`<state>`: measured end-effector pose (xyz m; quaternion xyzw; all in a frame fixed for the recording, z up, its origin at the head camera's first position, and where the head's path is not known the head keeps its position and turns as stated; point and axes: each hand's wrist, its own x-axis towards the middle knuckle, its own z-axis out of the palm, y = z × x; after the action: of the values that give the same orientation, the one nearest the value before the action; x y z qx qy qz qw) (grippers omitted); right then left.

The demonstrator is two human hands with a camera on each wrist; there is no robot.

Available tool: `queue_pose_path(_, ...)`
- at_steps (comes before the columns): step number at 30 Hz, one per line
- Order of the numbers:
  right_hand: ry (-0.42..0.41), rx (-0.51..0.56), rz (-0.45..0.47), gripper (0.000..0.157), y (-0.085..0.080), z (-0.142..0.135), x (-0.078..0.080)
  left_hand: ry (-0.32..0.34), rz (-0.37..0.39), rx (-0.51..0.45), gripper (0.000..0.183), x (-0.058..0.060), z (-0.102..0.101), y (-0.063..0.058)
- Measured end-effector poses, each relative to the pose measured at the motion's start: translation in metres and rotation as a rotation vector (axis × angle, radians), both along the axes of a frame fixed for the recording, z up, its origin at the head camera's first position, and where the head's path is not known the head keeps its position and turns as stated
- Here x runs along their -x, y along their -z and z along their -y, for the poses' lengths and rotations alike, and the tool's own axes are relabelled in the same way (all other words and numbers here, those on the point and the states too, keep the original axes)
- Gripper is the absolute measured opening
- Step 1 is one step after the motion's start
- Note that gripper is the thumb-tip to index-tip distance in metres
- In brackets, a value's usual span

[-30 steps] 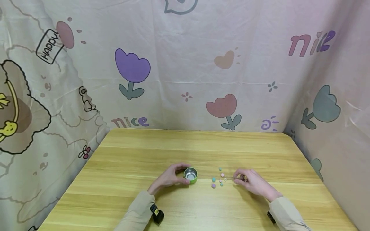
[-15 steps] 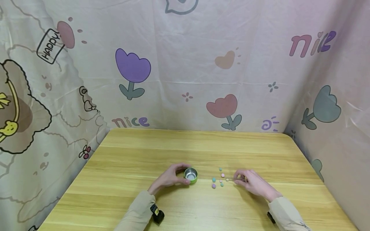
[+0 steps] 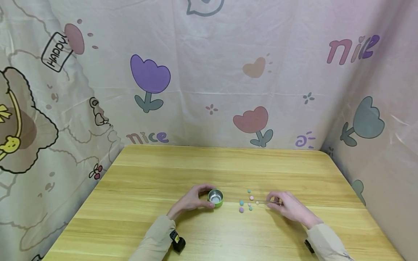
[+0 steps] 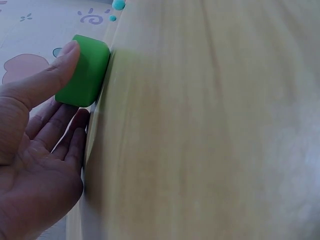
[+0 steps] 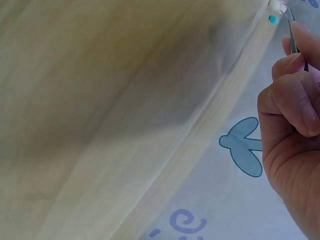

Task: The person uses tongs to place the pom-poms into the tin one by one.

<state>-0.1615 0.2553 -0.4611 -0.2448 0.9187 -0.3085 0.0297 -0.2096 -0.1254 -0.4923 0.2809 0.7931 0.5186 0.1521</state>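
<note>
On the wooden desk [image 3: 228,235], left hand [image 3: 192,199] and right hand [image 3: 292,207] have bent fingers: the first around a standing green cup [image 4: 90,75], bare metal inside, probably light and stiff, good to hold by its sides; the second pinching tweezers [image 5: 293,44], with a pale bead [image 3: 257,203] at the tips, likely easy to roll, better squeezed at its middle.

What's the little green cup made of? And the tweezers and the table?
The cup looks like metal inside, silvery and shiny; its smooth, dull green outside could be paint or plastic. The tweezers are probably metal: thin, grey and slightly shiny. The table looks like wood, with streaky grain and a soft shine, but could be printed.
</note>
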Motion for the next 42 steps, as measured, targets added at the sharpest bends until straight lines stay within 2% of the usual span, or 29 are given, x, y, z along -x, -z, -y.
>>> queue_pose_path(19,0.004,-0.025,-0.019,0.004,0.0006,0.0032,0.0014,-0.005,0.006,-0.001,0.06,-0.0011,-0.0002,0.0013)
queue_pose_path(32,-0.003,-0.009,-0.072,0.006,0.0003,0.0013,0.0016,-0.01,-0.001,0.007,0.06,-0.0008,-0.0004,0.0008)
queue_pose_path(42,0.003,0.006,-0.082,0.009,-0.0055,0.0063,0.0018,-0.008,0.013,-0.005,0.061,-0.0006,-0.0005,0.0)
